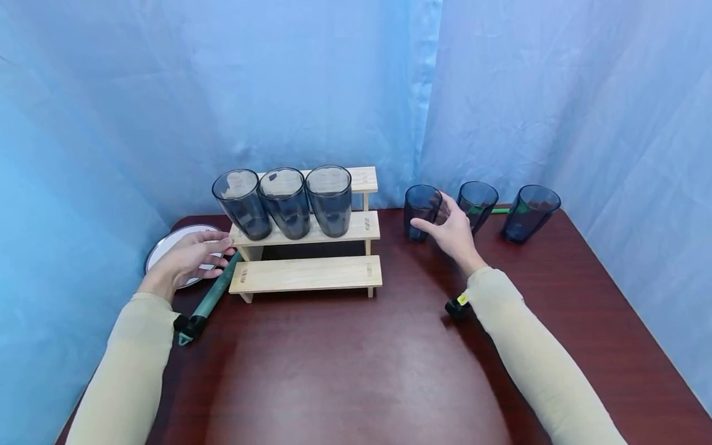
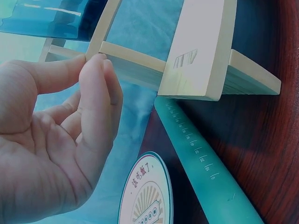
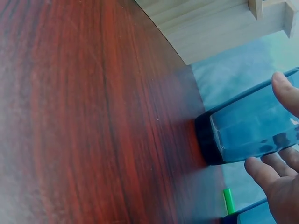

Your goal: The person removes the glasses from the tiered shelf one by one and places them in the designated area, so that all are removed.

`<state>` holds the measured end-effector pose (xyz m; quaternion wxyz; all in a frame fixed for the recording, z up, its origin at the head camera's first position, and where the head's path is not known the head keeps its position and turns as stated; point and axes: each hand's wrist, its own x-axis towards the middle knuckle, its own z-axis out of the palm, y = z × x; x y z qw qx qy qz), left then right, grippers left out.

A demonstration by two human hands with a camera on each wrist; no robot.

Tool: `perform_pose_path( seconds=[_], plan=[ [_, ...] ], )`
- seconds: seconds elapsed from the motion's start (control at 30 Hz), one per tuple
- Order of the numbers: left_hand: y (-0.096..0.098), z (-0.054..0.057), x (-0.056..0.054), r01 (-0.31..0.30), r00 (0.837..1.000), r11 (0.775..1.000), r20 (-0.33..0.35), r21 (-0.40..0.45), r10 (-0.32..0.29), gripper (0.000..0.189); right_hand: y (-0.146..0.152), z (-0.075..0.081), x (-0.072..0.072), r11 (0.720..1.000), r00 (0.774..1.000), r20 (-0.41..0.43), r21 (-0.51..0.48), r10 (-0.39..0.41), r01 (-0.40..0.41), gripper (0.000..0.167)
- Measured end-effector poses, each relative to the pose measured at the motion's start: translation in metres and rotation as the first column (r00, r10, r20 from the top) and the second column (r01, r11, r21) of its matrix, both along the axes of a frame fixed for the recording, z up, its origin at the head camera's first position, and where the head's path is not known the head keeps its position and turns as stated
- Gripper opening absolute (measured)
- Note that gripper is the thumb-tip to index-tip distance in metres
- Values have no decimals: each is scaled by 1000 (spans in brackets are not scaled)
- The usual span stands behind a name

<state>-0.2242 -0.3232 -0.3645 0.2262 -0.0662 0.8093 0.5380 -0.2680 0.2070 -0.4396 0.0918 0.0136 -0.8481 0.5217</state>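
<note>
My left hand (image 1: 189,256) is at the left end of a three-tier wooden stand (image 1: 306,276). In the left wrist view its thumb and forefinger pinch the end of the middle step. Three dark tinted glasses, the left one (image 1: 243,207), the middle one (image 1: 289,207) and the right one (image 1: 332,204), stand upright side by side on that step. To the right of the stand, my right hand (image 1: 453,235) holds another tinted glass (image 1: 418,213) around its side, thumb on one side and fingers on the other. The base of this glass is at the tabletop in the right wrist view.
Two more tinted glasses, a nearer one (image 1: 479,199) and a farther one (image 1: 531,213), stand right of my right hand. A green stick (image 1: 500,211) lies behind them. Left of the stand are a green tube (image 1: 214,296) and a round white plate (image 1: 169,244). Blue curtains (image 1: 311,80) enclose the table (image 1: 356,371).
</note>
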Motion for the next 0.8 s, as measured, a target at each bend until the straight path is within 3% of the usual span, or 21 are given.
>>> perform_pose_path(
  seconds=[0.5,0.8],
  plan=[
    [3,-2,1,-9,1000,1000,4,13,9,73,1,0,1,1000,1000,-4,1,-9,9,99],
    [3,1,2,-14,1000,1000,1,-25,14,70,-1,-1,1,1000,1000,0,-2,7,-7,100]
  ],
)
